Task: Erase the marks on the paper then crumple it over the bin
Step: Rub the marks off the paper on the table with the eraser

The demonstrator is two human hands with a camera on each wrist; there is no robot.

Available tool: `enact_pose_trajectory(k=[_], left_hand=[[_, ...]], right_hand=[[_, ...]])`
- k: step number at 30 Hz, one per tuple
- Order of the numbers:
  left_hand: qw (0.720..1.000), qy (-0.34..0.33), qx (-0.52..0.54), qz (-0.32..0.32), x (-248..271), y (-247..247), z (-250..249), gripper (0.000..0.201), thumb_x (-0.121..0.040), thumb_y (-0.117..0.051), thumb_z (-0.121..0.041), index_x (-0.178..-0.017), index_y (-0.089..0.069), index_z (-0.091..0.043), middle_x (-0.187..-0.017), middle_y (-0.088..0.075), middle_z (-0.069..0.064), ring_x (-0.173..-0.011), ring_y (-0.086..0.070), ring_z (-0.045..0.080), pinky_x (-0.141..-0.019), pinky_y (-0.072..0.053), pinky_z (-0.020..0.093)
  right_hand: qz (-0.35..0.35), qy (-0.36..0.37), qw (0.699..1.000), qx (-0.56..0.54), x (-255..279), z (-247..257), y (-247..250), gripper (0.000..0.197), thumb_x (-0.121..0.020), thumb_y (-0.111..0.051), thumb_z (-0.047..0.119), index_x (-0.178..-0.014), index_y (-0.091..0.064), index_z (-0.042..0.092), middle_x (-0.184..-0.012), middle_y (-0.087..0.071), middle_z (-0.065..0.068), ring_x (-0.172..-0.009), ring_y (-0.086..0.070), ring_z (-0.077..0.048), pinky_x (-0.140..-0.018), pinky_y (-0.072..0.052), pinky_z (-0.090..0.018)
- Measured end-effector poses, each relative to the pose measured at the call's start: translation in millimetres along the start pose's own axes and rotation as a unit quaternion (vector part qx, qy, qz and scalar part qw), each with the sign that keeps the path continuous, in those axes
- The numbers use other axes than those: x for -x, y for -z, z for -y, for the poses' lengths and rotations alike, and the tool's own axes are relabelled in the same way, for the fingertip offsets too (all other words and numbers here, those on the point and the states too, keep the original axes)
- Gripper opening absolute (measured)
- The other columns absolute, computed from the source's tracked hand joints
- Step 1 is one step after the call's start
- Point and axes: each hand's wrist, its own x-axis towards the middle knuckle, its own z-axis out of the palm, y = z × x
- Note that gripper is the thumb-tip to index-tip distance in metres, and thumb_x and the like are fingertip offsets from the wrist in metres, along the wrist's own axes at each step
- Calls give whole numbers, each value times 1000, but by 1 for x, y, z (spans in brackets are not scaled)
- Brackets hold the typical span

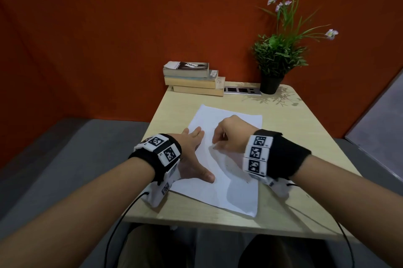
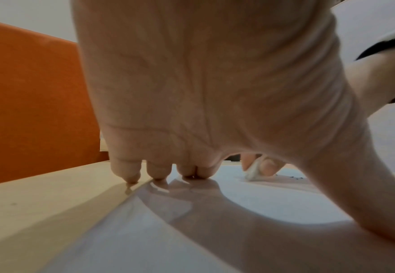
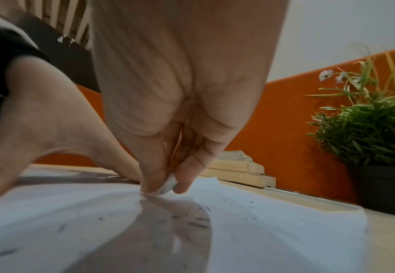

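A white sheet of paper (image 1: 226, 158) lies flat on the light wooden table (image 1: 294, 136). My left hand (image 1: 192, 154) presses on its left edge with straight, spread fingers (image 2: 159, 170); the thumb lies on the sheet. My right hand (image 1: 226, 136) is above the middle of the sheet and pinches a small white eraser (image 3: 167, 185) between thumb and fingers, its tip on the paper. The eraser (image 2: 253, 170) also shows past my left palm. Dark eraser crumbs (image 3: 199, 220) are scattered on the sheet. No bin is in view.
A stack of books (image 1: 194, 79) stands at the table's far edge against the orange partition (image 1: 87, 49). A potted plant (image 1: 277, 58) in a black pot stands at the far right, with a socket strip (image 1: 242, 90) between them. Cables run from both wristbands.
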Motion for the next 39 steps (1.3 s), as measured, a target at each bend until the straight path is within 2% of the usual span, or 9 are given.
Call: enact_pose_trajectory(k=[3, 7, 11, 13, 16, 20, 25, 34, 39], left_hand=[[1000, 7, -5, 4, -1, 1, 0, 148, -58, -69, -87, -157, 21, -22, -163, 27, -10, -152, 18, 18, -124, -10, 50], [1000, 17, -16, 7, -3, 1, -2, 151, -55, -67, -90, -157, 20, -21, -163, 26, -10, -153, 16, 18, -124, -11, 48], [1000, 15, -16, 6, -6, 1, -2, 152, -53, -68, -90, -157, 20, -21, -164, 26, -10, -153, 15, 19, -124, -11, 49], [1000, 12, -10, 5, -7, 1, -1, 153, -53, -69, -89, -157, 20, -21, -164, 25, -10, -153, 15, 19, -124, -12, 50], [1000, 13, -11, 5, -6, 2, 0, 153, -53, -68, -90, -157, 20, -21, -164, 26, -10, -153, 16, 18, -124, -12, 50], [1000, 15, -14, 7, -6, 1, -1, 152, -52, -67, -91, -157, 20, -22, -163, 26, -11, -153, 17, 18, -124, -12, 50], [1000, 20, -19, 7, -4, 1, -2, 151, -55, -67, -90, -157, 20, -22, -163, 26, -11, -153, 17, 18, -124, -12, 49], [1000, 11, -10, 5, -5, 1, 0, 151, -54, -69, -89, -157, 20, -22, -163, 26, -10, -153, 16, 20, -124, -12, 50], [1000, 12, -10, 4, -4, 2, 0, 150, -55, -67, -89, -157, 19, -22, -164, 26, -11, -153, 17, 19, -124, -11, 51]], right_hand=[[3, -8, 1000, 2, -7, 2, -3, 11, -84, -75, 27, -89, -77, 18, -77, -65, 10, -76, -64, -11, -72, -51, -23], [19, 11, 1000, 1, 16, 2, -5, 8, -84, -74, 22, -88, -78, 17, -84, -71, 6, -78, -67, -11, -75, -55, -24], [53, 32, 998, 6, 45, -3, -9, 10, -85, -70, 20, -91, -78, 19, -90, -72, 7, -79, -65, -7, -66, -46, -10], [68, 40, 997, 8, 52, -4, -7, 11, -85, -70, 22, -91, -79, 21, -91, -73, 9, -80, -65, -5, -64, -43, -7], [65, 40, 997, 4, 44, -4, -3, 11, -83, -71, 19, -91, -80, 21, -89, -73, 8, -78, -65, -4, -65, -44, -6], [7, 11, 1000, -12, 17, 1, -5, 10, -84, -75, 26, -89, -78, 18, -84, -73, 6, -75, -66, -8, -70, -52, -21], [12, 12, 1000, 0, 12, 5, -5, 11, -86, -74, 26, -91, -78, 17, -87, -72, 4, -78, -66, -12, -75, -54, -24], [78, 45, 996, 12, 55, -3, -7, 14, -84, -68, 20, -92, -79, 22, -89, -71, 11, -76, -60, -1, -64, -42, -8], [39, 25, 999, 4, 30, 1, -1, 10, -82, -73, 21, -91, -79, 20, -87, -72, 9, -76, -63, -5, -66, -45, -11]])
